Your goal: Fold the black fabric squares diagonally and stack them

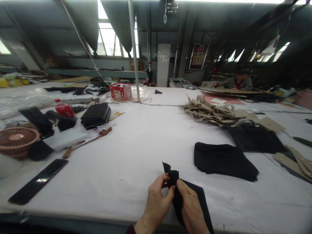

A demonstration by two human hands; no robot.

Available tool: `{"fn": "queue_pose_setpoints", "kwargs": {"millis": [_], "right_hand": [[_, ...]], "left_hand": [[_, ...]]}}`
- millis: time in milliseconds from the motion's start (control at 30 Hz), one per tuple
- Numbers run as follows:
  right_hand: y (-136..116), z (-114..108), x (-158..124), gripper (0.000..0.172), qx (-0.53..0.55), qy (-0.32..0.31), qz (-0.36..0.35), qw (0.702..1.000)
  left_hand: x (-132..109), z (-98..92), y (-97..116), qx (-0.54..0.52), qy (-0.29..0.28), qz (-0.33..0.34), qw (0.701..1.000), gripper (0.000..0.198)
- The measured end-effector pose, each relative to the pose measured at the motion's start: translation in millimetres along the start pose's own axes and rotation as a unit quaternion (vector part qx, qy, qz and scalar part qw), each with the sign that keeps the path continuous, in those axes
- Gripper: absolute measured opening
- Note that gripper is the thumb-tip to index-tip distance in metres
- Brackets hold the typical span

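Observation:
Both hands meet at the front edge of the white table, on a piece of black fabric [201,198]. My left hand [158,198] pinches the fabric's upper end between thumb and fingers, where it is folded over and a pointed tip sticks up. Close beside it, my right hand [191,204] grips the same piece, thumb on top. The rest of the fabric hangs down past the right hand toward the table edge. A stack of black fabric pieces [224,161] lies flat on the table to the right of my hands.
At left lie a dark phone [39,182], a pink fan [19,139], a red bottle [65,110] and a stack of black pieces [96,114]. Right are beige strips [209,112] and a black bag panel [255,138]. A pole [134,48] rises behind; a person [235,83] sits far right.

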State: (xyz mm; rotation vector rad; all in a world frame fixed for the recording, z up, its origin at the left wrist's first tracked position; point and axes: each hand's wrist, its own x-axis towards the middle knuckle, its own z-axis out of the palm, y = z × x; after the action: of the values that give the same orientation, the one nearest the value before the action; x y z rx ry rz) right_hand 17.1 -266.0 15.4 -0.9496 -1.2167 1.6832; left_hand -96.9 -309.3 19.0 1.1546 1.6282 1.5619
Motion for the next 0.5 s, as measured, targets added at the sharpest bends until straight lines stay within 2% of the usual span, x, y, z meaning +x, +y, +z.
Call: {"fn": "queue_pose_setpoints", "kwargs": {"millis": [67, 133, 267, 400, 500], "right_hand": [[-0.3, 0.8, -0.5, 0.046, -0.001, -0.004, -0.005, 1.0], [0.6, 0.2, -0.5, 0.046, 0.0, -0.006, -0.004, 1.0], [2.7, -3.6, 0.7, 0.044, -0.035, -0.022, -0.001, 0.999], [1.7, -4.7, 0.6, 0.043, -0.115, -0.037, -0.044, 0.992], [-0.2, -2.9, -1.1, 0.043, -0.127, -0.033, -0.049, 0.99]], "left_hand": [[0.8, -1.8, -0.8, -0.002, 0.004, -0.001, 1.0, 0.012], [0.6, -2.6, -1.1, -0.024, -0.004, -0.011, 1.0, 0.011], [-0.4, 1.2, -4.7, -0.128, -0.016, -0.062, 0.99, 0.032], [1.5, 7.8, -10.2, -0.248, -0.003, -0.109, 0.963, 0.047], [3.3, 7.3, -10.4, -0.248, 0.009, -0.124, 0.961, 0.045]]}}
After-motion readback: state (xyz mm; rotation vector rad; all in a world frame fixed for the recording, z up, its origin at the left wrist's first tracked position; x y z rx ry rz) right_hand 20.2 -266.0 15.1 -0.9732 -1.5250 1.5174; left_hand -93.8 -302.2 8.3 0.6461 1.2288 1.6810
